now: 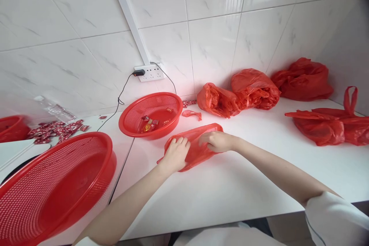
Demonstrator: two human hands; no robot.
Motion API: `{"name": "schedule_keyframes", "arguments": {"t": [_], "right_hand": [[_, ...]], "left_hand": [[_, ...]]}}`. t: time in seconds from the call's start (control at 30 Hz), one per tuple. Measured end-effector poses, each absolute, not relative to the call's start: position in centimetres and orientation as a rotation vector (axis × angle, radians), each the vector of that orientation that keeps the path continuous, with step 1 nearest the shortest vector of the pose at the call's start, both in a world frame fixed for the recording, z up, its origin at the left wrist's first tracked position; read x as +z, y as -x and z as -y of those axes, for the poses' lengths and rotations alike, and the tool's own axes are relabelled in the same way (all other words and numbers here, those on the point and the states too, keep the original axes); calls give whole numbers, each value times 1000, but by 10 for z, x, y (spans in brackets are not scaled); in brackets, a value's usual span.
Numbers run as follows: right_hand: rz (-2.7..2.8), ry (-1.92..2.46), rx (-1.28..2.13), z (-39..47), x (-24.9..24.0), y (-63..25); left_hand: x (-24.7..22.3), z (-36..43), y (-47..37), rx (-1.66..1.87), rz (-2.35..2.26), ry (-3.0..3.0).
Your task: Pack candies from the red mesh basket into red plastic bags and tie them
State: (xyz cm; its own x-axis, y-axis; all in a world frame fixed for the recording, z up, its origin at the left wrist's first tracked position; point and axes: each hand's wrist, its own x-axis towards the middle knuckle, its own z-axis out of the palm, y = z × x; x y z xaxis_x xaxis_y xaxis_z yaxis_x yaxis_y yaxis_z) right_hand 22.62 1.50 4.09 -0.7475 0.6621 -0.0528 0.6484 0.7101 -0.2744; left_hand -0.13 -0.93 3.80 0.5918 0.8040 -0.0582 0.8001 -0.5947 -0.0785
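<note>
Pwr strip (152, 73), prob. plastic btl (60, 111)

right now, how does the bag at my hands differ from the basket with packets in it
The bag is thin, soft plastic lying low; the basket is stiff, with a perforated wall. The left hand and right hand are on the bag; neither touches the basket. The basket holds small packets; none show in the bag. Both are red and sit on the white table.

White tabletop (245, 184), seemingly in 2 parts, carries red baskets (134, 113), red bags (197, 155), patterned packets (70, 130).
</note>
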Motion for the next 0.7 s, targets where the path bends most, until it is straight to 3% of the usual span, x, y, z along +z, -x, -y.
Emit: {"name": "schedule_keyframes", "arguments": {"t": [0.13, 0.3, 0.43, 0.57, 0.7], "right_hand": [[2575, 878, 398, -21, 19, -222], [2608, 1033, 691, -38, -23, -228], [2543, 1044, 622, -47, -37, -236], [2480, 990, 494, -44, -39, -240], [2308, 985, 356, -38, -35, -242]], "left_hand": [[23, 0, 15, 79, 1454, 2792], [2, -17, 36, 142, 1673, 2878], [-2, -25, 51, -162, 1706, 3049], [3, -26, 50, -1044, 2080, 3014], [22, -33, 46, -2229, 3090, 2122]]}}
